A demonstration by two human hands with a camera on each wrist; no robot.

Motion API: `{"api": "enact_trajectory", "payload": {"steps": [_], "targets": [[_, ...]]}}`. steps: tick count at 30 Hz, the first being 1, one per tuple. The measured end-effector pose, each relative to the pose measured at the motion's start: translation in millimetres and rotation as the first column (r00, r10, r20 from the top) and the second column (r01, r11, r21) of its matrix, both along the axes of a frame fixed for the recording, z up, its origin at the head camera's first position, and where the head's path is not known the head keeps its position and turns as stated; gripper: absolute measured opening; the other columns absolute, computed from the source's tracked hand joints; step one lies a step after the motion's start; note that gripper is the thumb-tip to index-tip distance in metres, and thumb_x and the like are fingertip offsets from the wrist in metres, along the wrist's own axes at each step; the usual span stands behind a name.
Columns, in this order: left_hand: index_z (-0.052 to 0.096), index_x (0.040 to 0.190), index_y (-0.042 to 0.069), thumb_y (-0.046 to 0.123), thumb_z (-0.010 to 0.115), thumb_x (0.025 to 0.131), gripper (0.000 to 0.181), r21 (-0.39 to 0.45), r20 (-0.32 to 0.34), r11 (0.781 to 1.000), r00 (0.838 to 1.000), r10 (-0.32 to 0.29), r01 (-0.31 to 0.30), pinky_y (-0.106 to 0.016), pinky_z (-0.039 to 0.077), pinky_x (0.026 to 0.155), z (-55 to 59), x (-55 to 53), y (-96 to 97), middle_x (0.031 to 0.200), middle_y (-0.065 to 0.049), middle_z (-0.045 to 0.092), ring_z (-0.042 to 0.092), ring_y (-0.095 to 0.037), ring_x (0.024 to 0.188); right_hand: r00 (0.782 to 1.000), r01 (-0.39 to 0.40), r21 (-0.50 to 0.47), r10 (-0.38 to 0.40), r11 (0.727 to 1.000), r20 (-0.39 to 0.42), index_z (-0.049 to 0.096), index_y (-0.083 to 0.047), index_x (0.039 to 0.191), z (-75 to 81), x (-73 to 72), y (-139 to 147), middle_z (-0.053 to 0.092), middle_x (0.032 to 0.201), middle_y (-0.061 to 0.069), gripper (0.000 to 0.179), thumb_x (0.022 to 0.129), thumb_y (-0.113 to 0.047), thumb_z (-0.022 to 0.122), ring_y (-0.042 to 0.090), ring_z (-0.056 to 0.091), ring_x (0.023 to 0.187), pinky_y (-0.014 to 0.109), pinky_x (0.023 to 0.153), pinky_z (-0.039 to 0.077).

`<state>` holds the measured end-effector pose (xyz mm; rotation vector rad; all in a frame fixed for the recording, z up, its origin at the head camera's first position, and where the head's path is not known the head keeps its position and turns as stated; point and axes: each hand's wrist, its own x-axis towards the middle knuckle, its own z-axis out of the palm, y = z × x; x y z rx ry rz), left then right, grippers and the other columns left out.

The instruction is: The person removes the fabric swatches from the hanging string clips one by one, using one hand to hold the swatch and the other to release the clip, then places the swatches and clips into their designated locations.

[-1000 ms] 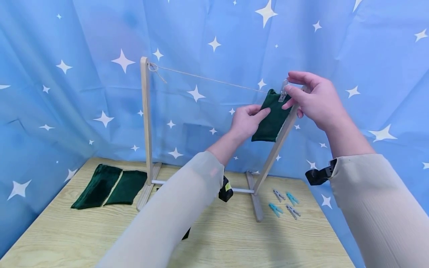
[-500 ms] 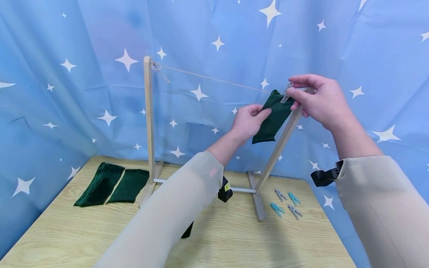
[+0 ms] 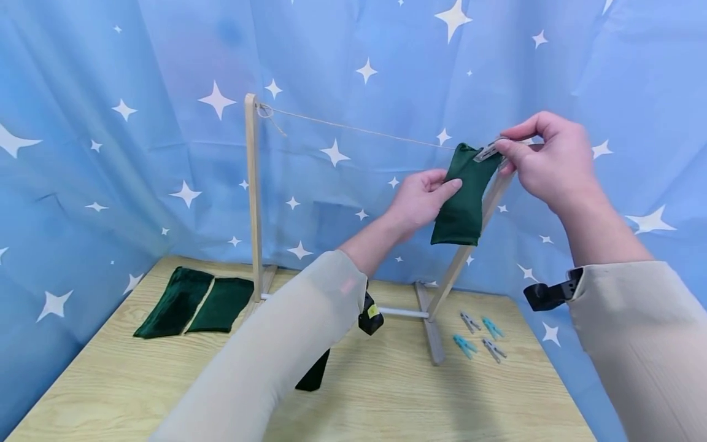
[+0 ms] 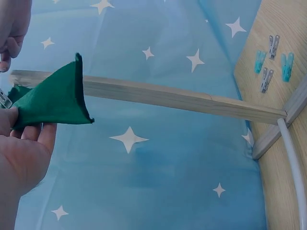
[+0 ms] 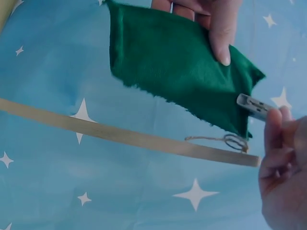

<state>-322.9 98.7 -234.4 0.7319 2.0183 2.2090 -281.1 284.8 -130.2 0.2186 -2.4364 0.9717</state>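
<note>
A dark green cloth [image 3: 464,209] hangs at the right end of a thin string [image 3: 359,130]. My left hand [image 3: 417,199] grips the cloth's left edge, thumb on the near face and fingers behind. My right hand [image 3: 558,159] pinches a grey clothespin [image 3: 487,151] between thumb and fingers. In the right wrist view the clothespin [image 5: 252,104] slants over the cloth's top edge, close to one corner, with its tip on the cloth's face. The left wrist view has the cloth [image 4: 53,98] flaring out from my left fingers.
The string runs between a wooden left post [image 3: 254,202] and right post [image 3: 453,270], joined low by a white rod [image 3: 405,312]. Two green cloths [image 3: 173,304] lie at left. Near the right post's foot lie several clothespins [image 3: 493,328]. My left sleeve partly hides a dark strip [image 3: 315,374].
The clothespin has tipped from nearly upright to a flatter slant as my right hand shifted right. The cloth has swung to hang straighter, still in my left hand.
</note>
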Motion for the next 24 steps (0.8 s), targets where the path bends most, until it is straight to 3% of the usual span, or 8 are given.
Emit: {"api": "enact_trajectory", "payload": {"steps": [6, 11, 15, 19, 24], "targets": [[0.051, 0.164, 0.007, 0.026, 0.063, 0.114, 0.055, 0.057, 0.071, 0.995, 0.994, -0.086, 0.082, -0.043, 0.059, 0.113, 6.5, 12.0, -3.9, 0.155, -0.012, 0.067, 0.068, -0.025, 0.140, 0.997, -0.017, -0.113, 0.009, 0.993, -0.072, 0.077, -0.017, 0.116, 4.0, 10.0, 2, 0.066, 0.105, -0.020, 0.012, 0.107, -0.024, 0.072, -0.004, 0.070, 0.066, 0.011, 0.064, 0.052], [0.051, 0.164, 0.007, 0.024, 0.061, 0.115, 0.053, 0.107, 0.084, 0.981, 0.982, -0.170, 0.161, -0.048, 0.064, 0.103, 8.8, 23.4, -11.3, 0.147, -0.014, 0.072, 0.074, -0.029, 0.130, 0.993, -0.033, -0.189, 0.011, 0.981, -0.117, 0.076, -0.022, 0.109, 0.4, 22.6, 7, 0.069, 0.108, -0.019, 0.005, 0.105, -0.018, 0.074, -0.003, 0.070, 0.064, 0.015, 0.053, 0.046], [0.053, 0.163, 0.008, 0.024, 0.061, 0.115, 0.052, 0.095, 0.073, 0.975, 0.976, -0.207, 0.200, -0.048, 0.066, 0.100, 6.7, 33.2, -20.8, 0.143, -0.014, 0.075, 0.077, -0.028, 0.125, 0.993, -0.002, -0.189, -0.020, 0.982, -0.113, 0.074, -0.023, 0.110, -6.0, 33.6, 14, 0.066, 0.110, -0.019, 0.005, 0.106, -0.020, 0.073, -0.004, 0.070, 0.066, 0.017, 0.048, 0.041], [0.051, 0.165, 0.011, 0.026, 0.060, 0.116, 0.052, 0.052, 0.069, 0.970, 0.968, -0.240, 0.237, -0.050, 0.065, 0.101, -1.1, 42.4, -33.9, 0.141, -0.015, 0.075, 0.076, -0.030, 0.125, 0.994, 0.032, -0.137, -0.046, 0.990, -0.095, 0.073, -0.026, 0.112, -20.2, 42.8, 25, 0.064, 0.110, -0.021, 0.006, 0.107, -0.023, 0.072, -0.006, 0.069, 0.068, 0.019, 0.046, 0.037], [0.053, 0.164, 0.013, 0.028, 0.059, 0.116, 0.050, -0.014, 0.080, 0.968, 0.966, -0.247, 0.249, -0.046, 0.066, 0.098, -17.5, 51.4, -50.8, 0.137, -0.014, 0.077, 0.079, -0.026, 0.120, 0.998, 0.036, -0.115, -0.041, 0.993, -0.047, 0.074, -0.027, 0.116, -50.9, 51.5, 42, 0.068, 0.107, -0.025, 0.009, 0.107, -0.023, 0.073, -0.002, 0.065, 0.063, 0.019, 0.046, 0.041]]}}
